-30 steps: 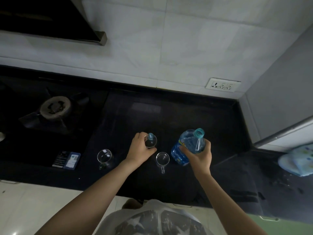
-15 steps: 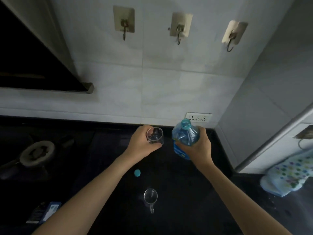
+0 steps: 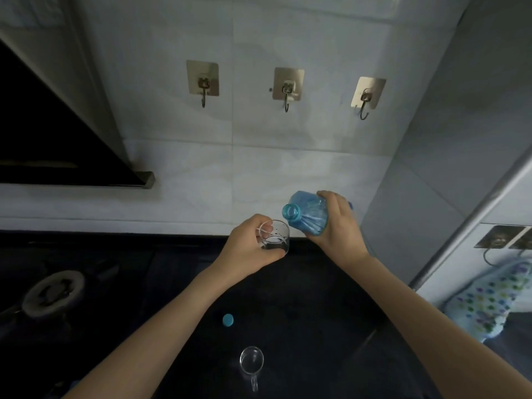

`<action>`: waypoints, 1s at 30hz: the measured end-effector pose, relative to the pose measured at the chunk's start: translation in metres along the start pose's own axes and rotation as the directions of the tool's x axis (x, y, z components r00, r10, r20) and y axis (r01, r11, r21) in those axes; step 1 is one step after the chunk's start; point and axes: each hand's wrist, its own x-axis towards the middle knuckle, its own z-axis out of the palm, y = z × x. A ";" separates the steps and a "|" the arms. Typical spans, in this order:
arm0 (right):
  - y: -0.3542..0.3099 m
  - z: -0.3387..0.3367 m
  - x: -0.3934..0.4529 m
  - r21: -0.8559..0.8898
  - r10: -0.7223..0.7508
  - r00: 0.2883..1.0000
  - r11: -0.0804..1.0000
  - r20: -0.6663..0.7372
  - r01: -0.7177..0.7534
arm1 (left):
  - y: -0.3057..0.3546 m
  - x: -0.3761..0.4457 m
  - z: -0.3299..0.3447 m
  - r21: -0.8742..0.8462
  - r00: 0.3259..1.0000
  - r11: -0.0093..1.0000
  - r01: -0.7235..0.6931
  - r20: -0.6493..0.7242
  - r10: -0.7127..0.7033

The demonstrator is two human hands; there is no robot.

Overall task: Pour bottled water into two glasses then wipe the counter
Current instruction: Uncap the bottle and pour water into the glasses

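The left hand (image 3: 253, 244) grips a clear glass (image 3: 276, 236) and holds it up above the dark worktop (image 3: 302, 298). The fingers are curled round the left side of the glass and the thumb lies under its lower edge. The glass is tilted a little, with its mouth toward the bottle. Something dark shows in its bottom part, but I cannot tell if this is water or only the worktop seen through the glass.

The right hand (image 3: 338, 226) grips a blue bottle (image 3: 306, 213) round its body. The bottle is tipped far over to the left, almost lying, and it has no cap on. Its open neck is just above the rim of the glass and very near it; I cannot tell if they touch. No stream of water can be seen clearly.

A blue cap (image 3: 227, 319) lies on the worktop between the two forearms, well below the hands. A second glass (image 3: 251, 361), with a small handle pointing toward the person, stands upright on the worktop near the bottom of the view, a little below the cap.

On the left a gas burner (image 3: 53, 292) sits on the worktop, and above it is a dark hood (image 3: 57, 139). On the tiled wall (image 3: 259, 168) three hooks (image 3: 288, 87) hang in a row. On the right a dotted cloth (image 3: 486, 303) lies beside a grey cabinet (image 3: 446, 168).
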 end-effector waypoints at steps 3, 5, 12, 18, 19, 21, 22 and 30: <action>0.000 -0.007 0.002 -0.041 -0.077 0.997 0.996 0.013 0.078 | 0.002 -0.003 0.000 0.007 1.000 1.000 -0.020 0.016 0.020; 0.000 -0.009 0.003 -0.075 -0.118 0.993 0.990 0.024 0.120 | 0.004 -0.005 -0.001 0.018 0.999 0.999 -0.039 0.023 0.039; 0.003 -0.013 0.008 -0.173 -0.223 0.972 0.957 0.074 0.233 | 0.006 -0.010 -0.004 0.113 0.995 0.990 -0.084 0.055 0.078; -0.002 -0.017 0.014 -0.192 -0.270 0.960 0.940 0.082 0.281 | 0.002 -0.013 -0.003 0.128 0.996 0.989 -0.079 0.048 0.073; -0.003 -0.018 0.016 -0.193 -0.274 0.958 0.939 0.080 0.285 | 0.001 -0.013 -0.004 0.128 0.996 0.989 -0.079 0.049 0.074; -0.005 -0.018 0.018 -0.194 -0.284 0.955 0.936 0.081 0.295 | -0.002 -0.014 -0.004 0.128 0.996 0.989 -0.078 0.052 0.072; -0.005 -0.019 0.019 -0.197 -0.289 0.954 0.934 0.082 0.299 | -0.003 -0.014 -0.005 0.130 0.996 0.989 -0.075 0.053 0.068; -0.001 -0.023 0.028 -0.247 -0.326 0.943 0.910 0.072 0.333 | -0.012 -0.015 -0.004 0.155 0.996 0.985 -0.070 0.071 0.060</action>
